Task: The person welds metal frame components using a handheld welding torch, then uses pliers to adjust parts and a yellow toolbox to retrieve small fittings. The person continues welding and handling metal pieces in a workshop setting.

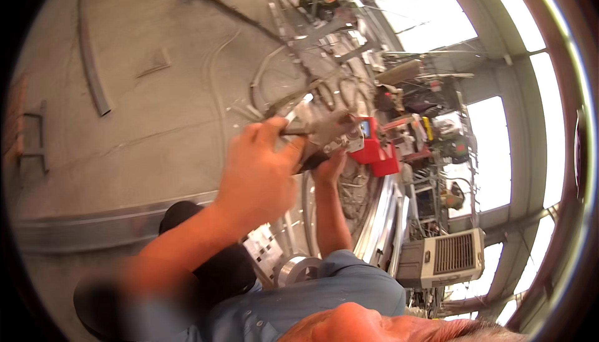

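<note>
My left hand (259,170) is closed, its thumb and fingers gripping a grey-brown metal piece (327,129) with a short rod-like end by the fingers. Motion blur hides the piece's exact kind. Beneath its right end is my right hand (331,166), with fingers bent up against it and partly hidden behind it. Just right of the piece, a red box-like device (369,149) with a small bluish screen shows; whether it touches the piece cannot be made out.
Bent metal strips (93,61) and offcuts lie on the concrete floor (156,92). Long shiny metal profiles (377,217) run beside my right arm. A beige vented cooler unit (452,258) stands at the right, near cluttered shelving (430,130). A silver spool (296,270) sits near my body.
</note>
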The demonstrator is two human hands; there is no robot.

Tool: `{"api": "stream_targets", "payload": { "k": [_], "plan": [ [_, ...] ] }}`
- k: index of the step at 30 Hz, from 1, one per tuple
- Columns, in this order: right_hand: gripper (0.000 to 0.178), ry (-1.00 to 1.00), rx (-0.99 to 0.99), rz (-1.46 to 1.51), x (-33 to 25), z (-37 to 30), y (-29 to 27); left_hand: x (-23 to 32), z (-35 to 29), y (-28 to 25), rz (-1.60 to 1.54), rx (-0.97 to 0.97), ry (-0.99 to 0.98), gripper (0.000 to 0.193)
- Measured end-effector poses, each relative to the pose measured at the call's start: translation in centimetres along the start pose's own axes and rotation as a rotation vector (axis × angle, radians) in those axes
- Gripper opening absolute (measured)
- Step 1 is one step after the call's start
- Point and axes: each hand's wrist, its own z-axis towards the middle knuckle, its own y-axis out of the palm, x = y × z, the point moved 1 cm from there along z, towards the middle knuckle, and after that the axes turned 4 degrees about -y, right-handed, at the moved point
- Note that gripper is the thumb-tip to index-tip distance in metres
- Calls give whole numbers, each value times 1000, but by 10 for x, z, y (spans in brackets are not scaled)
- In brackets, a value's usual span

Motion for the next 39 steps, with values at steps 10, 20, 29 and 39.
{"api": "stream_targets", "payload": {
  "k": [10, 20, 29, 39],
  "plan": [
    [34, 273, -843, -664, 54, -115, 124, -117, -156, -207, 223, -275, -1053, 58],
    [35, -189, -1719, -654, 121, -262, 201, -82, -260, -288, 27, 279, -1286, 71],
    [39, -147, -1830, -668, 150, -300, 208, -79, -273, -315, 75, 290, -1337, 72],
    [45, -60, -1782, -694, 151, -310, 205, -74, -263, -317, 120, 194, -1282, 74]
  ]
}}
